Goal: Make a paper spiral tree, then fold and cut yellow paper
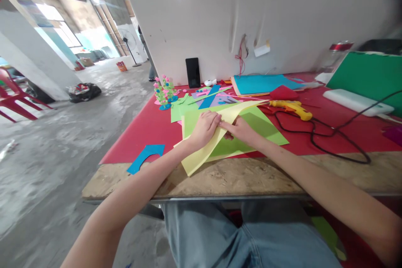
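A sheet of pale yellow paper [201, 157] is bent over into a long narrow band, lying slantwise above the green paper [264, 127]. My left hand [205, 127] is closed on the band's left side, its fingers curled together. From the right, my right hand [240, 129] pinches the same sheet, thumb on top and fingers partly hidden beneath. The two hands meet near the middle of the band. More pale yellow edges show under the green paper.
A yellow glue gun [293, 108] with a black cord lies to the right. Behind the hands are paper scraps [210, 97], small paper flower pieces [162, 94], a black phone [192, 72] and blue sheets [264, 84]. A blue cutout [141, 157] lies front left.
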`<state>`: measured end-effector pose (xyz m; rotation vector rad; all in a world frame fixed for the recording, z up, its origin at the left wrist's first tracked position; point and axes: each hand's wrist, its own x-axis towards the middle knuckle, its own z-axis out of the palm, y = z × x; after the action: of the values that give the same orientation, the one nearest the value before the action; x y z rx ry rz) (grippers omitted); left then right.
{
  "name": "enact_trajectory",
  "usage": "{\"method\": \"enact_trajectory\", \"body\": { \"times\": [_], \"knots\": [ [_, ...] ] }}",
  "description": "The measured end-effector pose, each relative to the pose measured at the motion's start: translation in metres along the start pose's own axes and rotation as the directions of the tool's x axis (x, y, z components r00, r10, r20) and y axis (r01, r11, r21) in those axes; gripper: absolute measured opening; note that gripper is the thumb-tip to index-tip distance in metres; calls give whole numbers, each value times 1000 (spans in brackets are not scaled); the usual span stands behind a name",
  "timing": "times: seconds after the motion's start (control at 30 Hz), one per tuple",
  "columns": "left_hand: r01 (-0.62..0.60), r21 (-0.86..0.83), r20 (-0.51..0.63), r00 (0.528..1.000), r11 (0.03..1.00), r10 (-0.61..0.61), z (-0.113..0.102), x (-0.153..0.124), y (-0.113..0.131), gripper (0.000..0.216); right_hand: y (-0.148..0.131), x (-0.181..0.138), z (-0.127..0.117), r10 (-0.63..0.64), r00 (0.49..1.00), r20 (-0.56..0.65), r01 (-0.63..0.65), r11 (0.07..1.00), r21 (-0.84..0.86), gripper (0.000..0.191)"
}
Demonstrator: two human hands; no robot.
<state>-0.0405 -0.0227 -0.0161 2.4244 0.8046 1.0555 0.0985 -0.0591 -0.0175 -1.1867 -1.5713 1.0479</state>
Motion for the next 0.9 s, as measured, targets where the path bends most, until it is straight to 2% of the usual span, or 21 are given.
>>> {"method": "enact_trajectory", "body": {
  "times": [0.37,0.9],
  "knots": [
    [41,-75,-19,999,996,-43,3,0,-6,32,6,2,0,-41,999,-19,42,999,32,29],
    [50,-35,-14,999,998,-51,5,0,-4,26,4,1,2,-3,999,-36,4,1000,18,29]
  ]
}}
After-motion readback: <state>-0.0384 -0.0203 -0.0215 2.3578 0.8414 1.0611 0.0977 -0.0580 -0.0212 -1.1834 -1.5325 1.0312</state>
